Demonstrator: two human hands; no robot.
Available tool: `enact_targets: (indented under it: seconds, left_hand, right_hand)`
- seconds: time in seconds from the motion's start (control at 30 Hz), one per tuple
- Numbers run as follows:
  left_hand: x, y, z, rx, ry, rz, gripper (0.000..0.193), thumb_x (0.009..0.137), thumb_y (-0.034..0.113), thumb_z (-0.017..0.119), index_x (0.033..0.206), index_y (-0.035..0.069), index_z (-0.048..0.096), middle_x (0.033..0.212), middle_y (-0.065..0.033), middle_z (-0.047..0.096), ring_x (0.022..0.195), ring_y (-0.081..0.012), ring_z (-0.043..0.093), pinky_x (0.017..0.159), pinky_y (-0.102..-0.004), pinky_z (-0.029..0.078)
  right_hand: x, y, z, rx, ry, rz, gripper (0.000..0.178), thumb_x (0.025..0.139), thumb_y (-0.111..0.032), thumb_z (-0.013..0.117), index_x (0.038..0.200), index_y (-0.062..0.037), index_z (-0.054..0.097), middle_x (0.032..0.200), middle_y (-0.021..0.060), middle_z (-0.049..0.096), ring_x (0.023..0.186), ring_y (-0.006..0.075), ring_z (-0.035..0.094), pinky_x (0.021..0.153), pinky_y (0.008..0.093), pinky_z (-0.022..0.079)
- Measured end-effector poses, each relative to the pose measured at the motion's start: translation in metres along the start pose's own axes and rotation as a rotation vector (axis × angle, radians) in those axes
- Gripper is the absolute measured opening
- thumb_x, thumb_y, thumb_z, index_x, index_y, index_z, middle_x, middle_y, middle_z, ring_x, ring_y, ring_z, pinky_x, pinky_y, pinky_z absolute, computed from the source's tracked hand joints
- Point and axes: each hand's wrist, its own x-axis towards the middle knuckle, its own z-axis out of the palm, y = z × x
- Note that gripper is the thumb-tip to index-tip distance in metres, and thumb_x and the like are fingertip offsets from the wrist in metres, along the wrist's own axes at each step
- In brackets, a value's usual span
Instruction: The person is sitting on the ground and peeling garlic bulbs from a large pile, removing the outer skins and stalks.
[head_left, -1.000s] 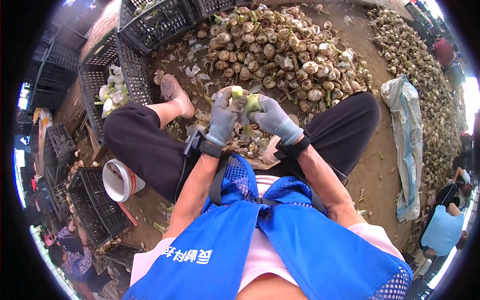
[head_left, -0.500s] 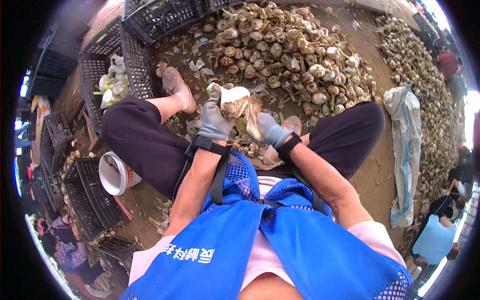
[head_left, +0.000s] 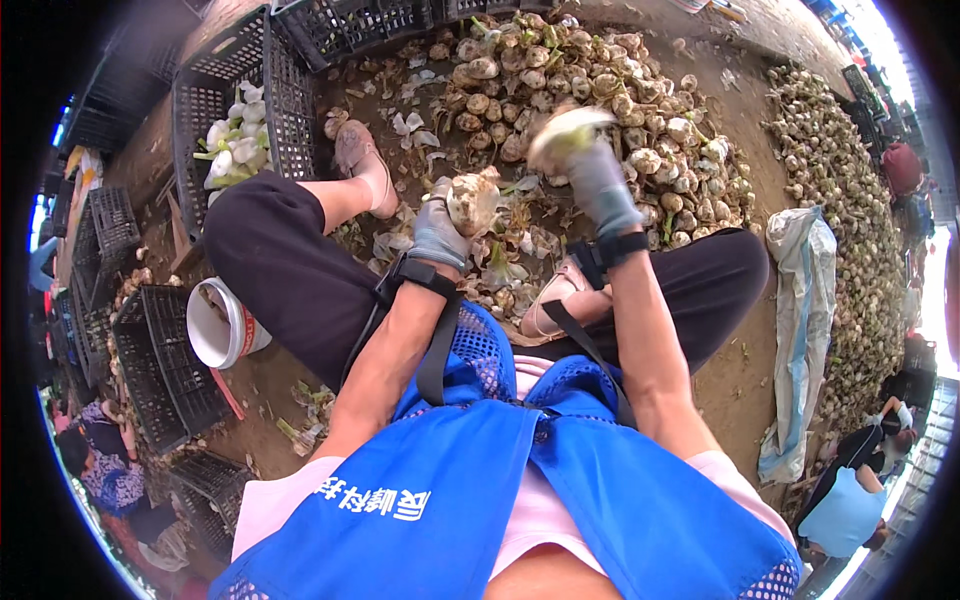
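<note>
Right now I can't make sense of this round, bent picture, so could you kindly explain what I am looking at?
It comes from a wide fisheye camera worn on a person's head, looking down, so straight edges curve. The person sits on dirt ground wearing a blue apron. The gloved left hand holds a pale round bulb. The gloved right hand is raised and blurred, gripping something pale. Ahead lies a heap of bulbs; a black crate with trimmed ones stands left, beside a white bucket.

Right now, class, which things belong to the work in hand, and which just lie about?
In hand:
left hand, gloved, holding a pale bulb
right hand, raised, blurred, with a leafy scrap
heap of bulbs
crate of trimmed bulbs

Lying about:
white bucket
grey sack
black crates
</note>
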Motion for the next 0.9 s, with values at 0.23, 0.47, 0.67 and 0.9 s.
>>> enact_targets:
  seconds: [0.23,0.47,0.67,0.9]
  left_hand:
    - [0.008,0.006,-0.005,-0.124,-0.019,-0.038,0.034,0.087,0.031,0.052,0.102,0.002,0.058,0.096,-0.0120,0.063,0.080,-0.0257,0.062,0.074,-0.0387,0.051]
    - [0.024,-0.007,-0.021,0.413,0.419,0.294,0.030,0.071,0.016,0.070,0.092,-0.001,0.055,0.085,-0.0113,0.061,0.061,-0.0193,0.060,0.047,-0.0371,0.050]
    - [0.021,0.002,-0.015,0.159,0.280,0.310,0.018,0.074,0.009,0.067,0.083,0.004,0.052,0.074,-0.0076,0.059,0.056,-0.0186,0.059,0.041,-0.0341,0.048]
    - [-0.010,0.019,0.006,0.500,0.186,0.576,0.009,0.076,0.003,0.063,0.073,0.003,0.055,0.070,-0.0015,0.057,0.056,-0.0101,0.054,0.050,-0.0251,0.047]
  right_hand:
    - [-0.043,0.001,0.085,-0.303,0.355,0.003,0.049,0.072,-0.027,0.063,0.114,-0.0093,0.047,0.112,0.0136,0.051,0.096,0.0286,0.056,0.076,0.0385,0.046]
    - [-0.041,-0.023,0.074,0.363,0.315,0.069,0.010,0.070,-0.005,0.053,0.064,-0.0053,0.060,0.068,0.0098,0.061,0.061,0.0222,0.058,0.058,0.0343,0.046]
    - [-0.011,0.066,0.088,-0.048,-0.216,0.334,0.024,0.076,-0.020,0.055,0.094,-0.0071,0.064,0.087,0.0147,0.064,0.078,0.0299,0.060,0.073,0.0336,0.049]
    - [-0.027,0.015,0.083,-0.138,0.287,0.089,0.057,0.071,-0.021,0.058,0.125,-0.0102,0.041,0.120,0.0156,0.050,0.102,0.0319,0.054,0.084,0.0419,0.045]
